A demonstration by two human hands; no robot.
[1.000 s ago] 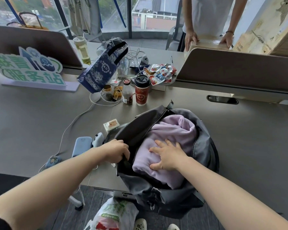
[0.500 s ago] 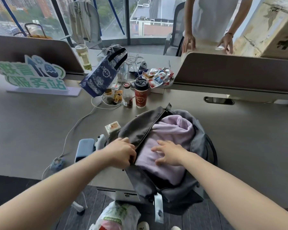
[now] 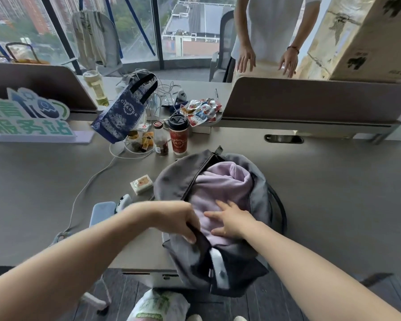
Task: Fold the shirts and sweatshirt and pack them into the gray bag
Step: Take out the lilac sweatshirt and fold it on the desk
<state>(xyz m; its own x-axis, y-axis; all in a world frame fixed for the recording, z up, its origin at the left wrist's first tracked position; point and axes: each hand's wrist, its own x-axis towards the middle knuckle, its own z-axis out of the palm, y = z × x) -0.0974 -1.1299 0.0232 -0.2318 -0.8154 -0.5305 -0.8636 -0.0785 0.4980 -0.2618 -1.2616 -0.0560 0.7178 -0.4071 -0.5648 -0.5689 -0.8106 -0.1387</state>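
The gray bag [image 3: 171, 184] lay at the near edge of the counter [image 3: 333, 193], its long axis running from that edge toward the far side and tipped a little right, its bottom end hanging off the edge. Its soft woven cloth sagged, and the zipper opening gaped along its length. Inside sat the lilac sweatshirt [image 3: 220, 184], fleecy and bunched in rounded folds. The left hand [image 3: 171, 218] had its grip clamped on the dark zipper edge of the bag's left flap. The right hand [image 3: 232, 222] lay flat on the sweatshirt, fingers spread apart, holding nothing. Beyond the bag stood a red paper cup [image 3: 178, 140] with a black lid, printed "CHAGEE", and a blue patterned tote [image 3: 125, 112] bearing the same word. A green cut-out sign [image 3: 26, 117] stood toward the far left.
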